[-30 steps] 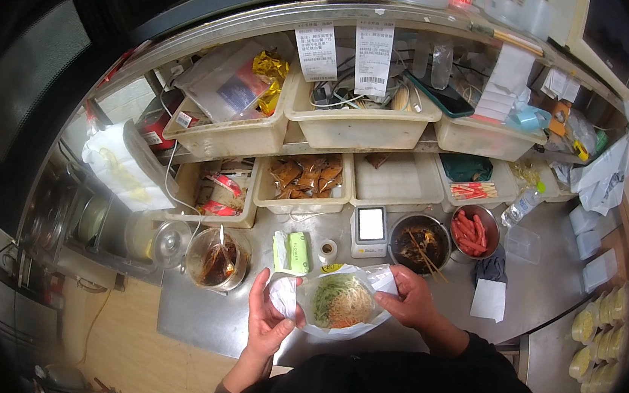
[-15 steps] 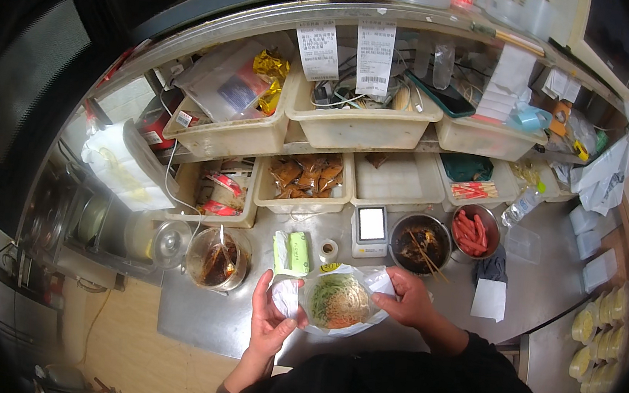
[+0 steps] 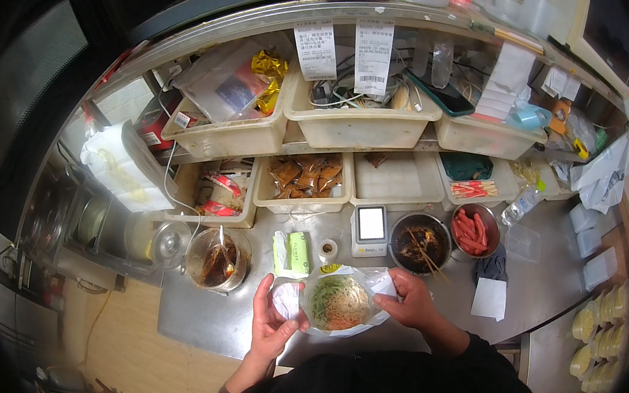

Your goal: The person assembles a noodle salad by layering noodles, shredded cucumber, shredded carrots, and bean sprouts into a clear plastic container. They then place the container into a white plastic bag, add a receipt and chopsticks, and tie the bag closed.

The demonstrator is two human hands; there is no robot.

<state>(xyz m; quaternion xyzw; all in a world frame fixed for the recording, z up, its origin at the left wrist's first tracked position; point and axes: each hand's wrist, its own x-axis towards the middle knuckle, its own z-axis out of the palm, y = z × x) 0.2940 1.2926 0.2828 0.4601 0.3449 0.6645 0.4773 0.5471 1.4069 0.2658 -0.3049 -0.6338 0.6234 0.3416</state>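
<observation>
Plastic bag (image 3: 374,321) spans curved left hand (image 3: 269,331), pinching right hand (image 3: 408,300).

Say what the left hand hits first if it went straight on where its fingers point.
Probably the green-and-white packet on the table, just ahead of the left hand. Depth is unclear from this one view; the hand might pass above it.

This was a commercial kitchen, seemingly a takeaway's: printed receipts (image 3: 372,57) hung along the metal shelf (image 3: 407,15), a stainless-steel desk (image 3: 200,320) carried red sausages (image 3: 469,231) and dark sauce (image 3: 418,235), brown sachets (image 3: 307,174) filled a bin (image 3: 302,207), filled plastic tubs (image 3: 584,325) stood in rows, and a bowl of shredded vegetables (image 3: 337,305) was bagged.
</observation>
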